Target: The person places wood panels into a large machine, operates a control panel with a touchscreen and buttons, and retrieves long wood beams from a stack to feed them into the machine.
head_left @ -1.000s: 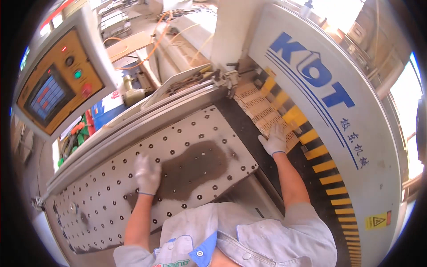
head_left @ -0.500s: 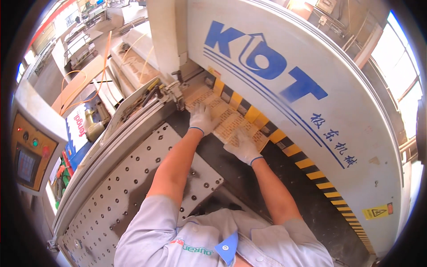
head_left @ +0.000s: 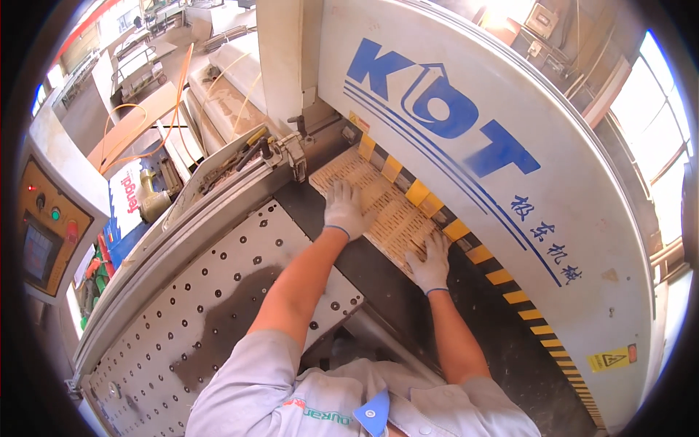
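A light-brown wooden panel (head_left: pixel 386 207), patterned with rows of short dark slots or marks, lies on the dark machine bed (head_left: pixel 382 273). It sits along the yellow-and-black striped edge (head_left: pixel 417 192) of the machine's large pale cover. My left hand (head_left: pixel 346 211), in a pale glove with a blue cuff, rests on the near side of the panel with its fingers extended. At the panel's right end lies my right hand (head_left: pixel 431 265), gloved alike, its fingers apart and laid over the edge. Whether the panel is one piece or several side by side, I cannot tell.
The pale cover (head_left: pixel 466 167) rises right behind the panel. A metal stop with a clamp (head_left: pixel 295 156) stands beyond its left end, on a rail. A table plate dotted with small round fittings (head_left: pixel 240 269) is at near left. A control box (head_left: pixel 47 226) stands far left.
My right hand has slid right and toward me to the panel's right end, its fingers more spread. The left hand stays on the panel with little shift. The whole view has shifted slightly.
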The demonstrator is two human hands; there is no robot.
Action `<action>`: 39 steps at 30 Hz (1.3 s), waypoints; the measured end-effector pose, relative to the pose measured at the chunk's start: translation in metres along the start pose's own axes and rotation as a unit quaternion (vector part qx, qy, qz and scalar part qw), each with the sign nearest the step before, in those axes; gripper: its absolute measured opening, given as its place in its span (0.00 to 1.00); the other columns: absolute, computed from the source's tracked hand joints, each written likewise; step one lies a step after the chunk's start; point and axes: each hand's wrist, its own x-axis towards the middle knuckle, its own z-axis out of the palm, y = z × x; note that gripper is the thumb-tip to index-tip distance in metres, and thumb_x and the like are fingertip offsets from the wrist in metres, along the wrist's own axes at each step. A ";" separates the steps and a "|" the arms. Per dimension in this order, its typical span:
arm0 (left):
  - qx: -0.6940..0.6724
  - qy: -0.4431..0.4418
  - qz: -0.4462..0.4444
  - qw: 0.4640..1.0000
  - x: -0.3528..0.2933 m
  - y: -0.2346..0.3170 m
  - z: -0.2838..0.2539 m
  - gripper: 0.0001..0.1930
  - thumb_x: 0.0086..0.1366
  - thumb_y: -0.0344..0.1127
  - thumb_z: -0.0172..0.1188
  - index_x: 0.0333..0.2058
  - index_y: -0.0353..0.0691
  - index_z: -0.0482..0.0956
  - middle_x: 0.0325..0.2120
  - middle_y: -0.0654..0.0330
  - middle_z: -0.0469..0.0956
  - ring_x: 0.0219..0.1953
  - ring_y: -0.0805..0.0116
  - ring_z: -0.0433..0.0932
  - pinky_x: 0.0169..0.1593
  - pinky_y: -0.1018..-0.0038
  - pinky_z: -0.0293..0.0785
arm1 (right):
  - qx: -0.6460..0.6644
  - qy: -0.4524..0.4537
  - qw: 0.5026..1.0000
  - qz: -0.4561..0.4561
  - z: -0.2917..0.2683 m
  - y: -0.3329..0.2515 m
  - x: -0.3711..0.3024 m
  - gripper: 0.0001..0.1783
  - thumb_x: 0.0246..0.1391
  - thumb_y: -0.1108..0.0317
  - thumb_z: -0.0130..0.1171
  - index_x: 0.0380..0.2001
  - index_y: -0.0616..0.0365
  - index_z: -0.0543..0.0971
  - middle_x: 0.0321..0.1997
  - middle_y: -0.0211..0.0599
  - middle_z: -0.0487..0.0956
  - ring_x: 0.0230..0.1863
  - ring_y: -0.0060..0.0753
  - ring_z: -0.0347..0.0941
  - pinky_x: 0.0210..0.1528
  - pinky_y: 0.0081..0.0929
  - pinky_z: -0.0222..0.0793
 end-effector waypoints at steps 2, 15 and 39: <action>-0.007 -0.007 -0.002 1.000 -0.037 0.019 -0.003 0.51 0.74 0.67 0.62 0.78 0.28 0.67 0.81 0.30 0.60 0.85 0.28 0.52 0.87 0.40 0.44 | 0.022 0.004 1.000 0.010 -0.013 0.015 -0.023 0.42 0.60 0.45 0.75 0.69 0.63 0.82 0.87 0.58 0.67 0.91 0.64 0.52 0.90 0.53 0.51; 0.034 0.035 -0.166 0.985 -0.483 -0.060 -0.152 0.55 0.61 0.65 0.78 0.75 0.29 0.72 0.74 0.23 0.67 0.78 0.21 0.62 0.78 0.34 0.55 | 0.154 -0.163 0.931 -0.287 -0.002 -0.132 -0.170 0.35 0.47 0.61 0.82 0.58 0.65 0.87 0.77 0.61 0.78 0.83 0.70 0.68 0.83 0.55 0.68; 0.023 0.228 -0.269 0.936 -0.542 -0.173 -0.233 0.34 0.67 0.34 0.76 0.70 0.32 0.78 0.75 0.35 0.72 0.79 0.32 0.69 0.80 0.45 0.65 | 0.069 0.017 0.987 -0.145 0.080 -0.143 -0.076 0.43 0.60 0.54 0.77 0.73 0.67 0.78 0.76 0.64 0.79 0.78 0.63 0.74 0.83 0.51 0.68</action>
